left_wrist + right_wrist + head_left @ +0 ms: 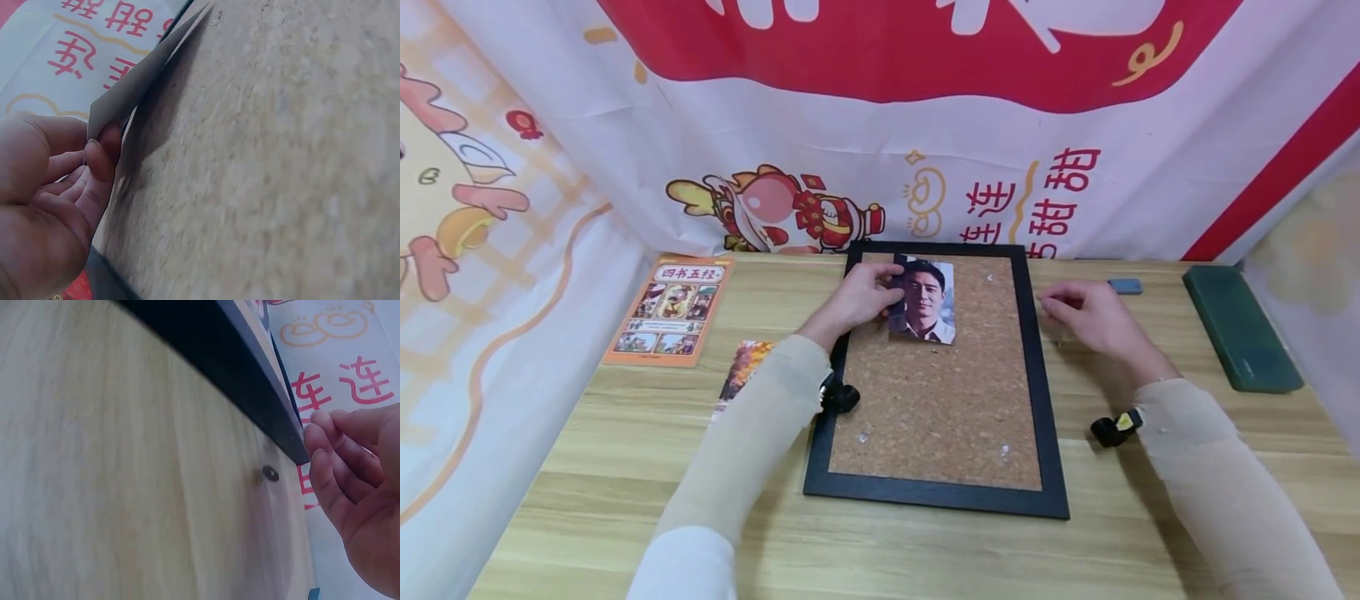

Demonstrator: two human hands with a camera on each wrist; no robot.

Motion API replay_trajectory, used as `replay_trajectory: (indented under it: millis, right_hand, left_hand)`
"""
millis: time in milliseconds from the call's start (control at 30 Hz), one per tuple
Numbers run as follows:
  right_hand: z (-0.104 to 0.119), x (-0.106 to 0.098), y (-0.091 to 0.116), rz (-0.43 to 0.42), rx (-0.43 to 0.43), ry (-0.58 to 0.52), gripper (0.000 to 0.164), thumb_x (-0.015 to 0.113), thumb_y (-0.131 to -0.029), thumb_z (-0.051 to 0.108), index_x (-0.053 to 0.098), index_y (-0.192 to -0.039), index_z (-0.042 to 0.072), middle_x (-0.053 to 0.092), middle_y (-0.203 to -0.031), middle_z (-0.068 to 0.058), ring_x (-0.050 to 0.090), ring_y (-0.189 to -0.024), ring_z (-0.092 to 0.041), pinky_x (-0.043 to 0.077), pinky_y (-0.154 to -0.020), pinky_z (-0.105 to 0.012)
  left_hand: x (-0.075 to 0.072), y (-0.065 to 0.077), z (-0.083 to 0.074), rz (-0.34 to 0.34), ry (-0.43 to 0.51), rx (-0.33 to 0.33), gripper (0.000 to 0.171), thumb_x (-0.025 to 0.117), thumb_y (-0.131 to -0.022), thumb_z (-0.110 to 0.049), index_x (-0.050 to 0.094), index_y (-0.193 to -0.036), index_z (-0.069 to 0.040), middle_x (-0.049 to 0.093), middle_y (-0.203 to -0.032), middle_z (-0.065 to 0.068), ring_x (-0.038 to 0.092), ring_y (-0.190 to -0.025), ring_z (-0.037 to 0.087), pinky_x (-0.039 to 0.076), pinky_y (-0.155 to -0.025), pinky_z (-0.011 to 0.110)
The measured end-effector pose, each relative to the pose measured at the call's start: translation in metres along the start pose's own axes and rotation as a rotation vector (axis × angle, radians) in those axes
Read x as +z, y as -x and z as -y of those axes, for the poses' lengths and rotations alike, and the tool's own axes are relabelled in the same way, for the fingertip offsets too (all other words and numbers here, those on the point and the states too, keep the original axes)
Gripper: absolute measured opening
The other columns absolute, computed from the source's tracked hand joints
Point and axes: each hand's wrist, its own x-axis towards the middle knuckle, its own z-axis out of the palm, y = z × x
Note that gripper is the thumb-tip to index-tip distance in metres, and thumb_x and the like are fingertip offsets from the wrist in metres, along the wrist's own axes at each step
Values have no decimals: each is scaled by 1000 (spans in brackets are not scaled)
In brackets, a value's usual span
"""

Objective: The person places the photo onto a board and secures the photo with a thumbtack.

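Observation:
My left hand (867, 296) pinches the left edge of a portrait photo (934, 304) over the upper part of a black-framed cork board (936, 408). In the left wrist view, the pale back of the photo (147, 81) shows; it tilts up off the cork, its far end close to the surface. My right hand (1093, 312) hovers just right of the frame, thumb and fingertips drawn together; nothing shows between them. A small dark round piece (270, 473) lies on the table below those fingertips in the right wrist view.
Small clear pins (1004, 452) sit on the cork near its corners. An orange comic-style booklet (668, 312) lies at left, and a colorful picture (747, 367) is partly under my left forearm. On the right are a green case (1242, 329) and a small blue item (1125, 287).

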Motion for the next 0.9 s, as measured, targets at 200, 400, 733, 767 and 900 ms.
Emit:
replay_trajectory:
  millis: [200, 400, 733, 767, 900]
  right_hand:
    - [12, 6, -9, 34, 43, -152, 29, 61, -112, 22, 72, -131, 3, 78, -116, -18, 73, -92, -11, 60, -76, -21]
    - [32, 16, -25, 46, 81, -285, 29, 62, -111, 17, 68, -130, -4, 77, -115, -22, 72, -87, -7, 62, -78, -23]
    - [63, 41, -60, 79, 160, -399, 27, 63, -110, 11, 68, -130, -5, 78, -111, -19, 73, -85, -12, 62, -75, -26]
    - [66, 43, -63, 80, 161, -427, 27, 62, -109, 9, 68, -130, -6, 78, -109, -19, 74, -84, -11, 62, -74, -26]
    - [73, 53, -77, 91, 171, -539, 28, 60, -109, 4, 65, -132, -11, 78, -104, -16, 74, -81, -12, 63, -73, -26]
  left_hand:
    - [8, -9, -2, -9, -205, 94, 48, 66, -106, -14, 58, -152, 0, 71, -125, 19, 65, -84, 17, 54, -74, 27]
    - [14, -17, -4, 2, -343, 141, 49, 64, -106, -14, 57, -152, 2, 73, -115, 19, 66, -93, 23, 55, -91, 37]
    - [13, -20, -2, 36, -377, 172, 49, 61, -109, -16, 54, -155, -1, 64, -130, 19, 61, -117, 30, 49, -110, 44]
    - [13, -19, -3, 40, -377, 175, 50, 62, -109, -16, 53, -156, -1, 64, -132, 18, 61, -118, 30, 49, -111, 44]
    - [12, -18, -5, 60, -388, 173, 51, 63, -109, -16, 52, -157, -2, 62, -137, 19, 59, -122, 31, 48, -112, 45]
